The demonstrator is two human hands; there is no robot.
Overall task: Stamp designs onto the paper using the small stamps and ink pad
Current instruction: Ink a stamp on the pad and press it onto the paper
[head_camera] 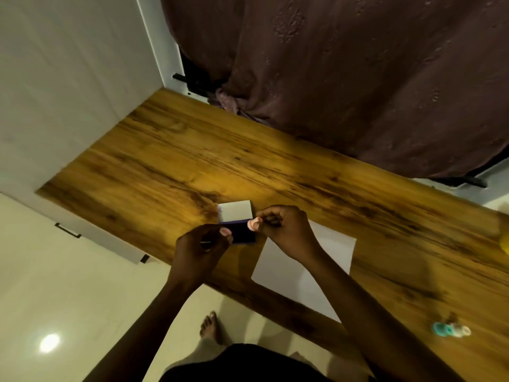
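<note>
An ink pad [243,235] with a dark purple pad lies open on the wooden table [192,161], its white lid [235,211] flipped back behind it. My left hand [201,250] steadies the pad's left edge with the thumb. My right hand [283,230] pinches a small pink round stamp [251,224], held at the pad's upper right corner. A white sheet of paper [305,271] lies to the right, partly hidden under my right forearm. Two more small stamps, one teal [442,328] and one pale [460,330], lie at the table's near right.
A brown curtain [358,78] hangs along the far side of the table. White cabinet panels [68,78] stand to the left. The table's near edge runs diagonally, with pale floor [82,299] and a bare foot below it. A yellow object [505,244] shows at the right edge.
</note>
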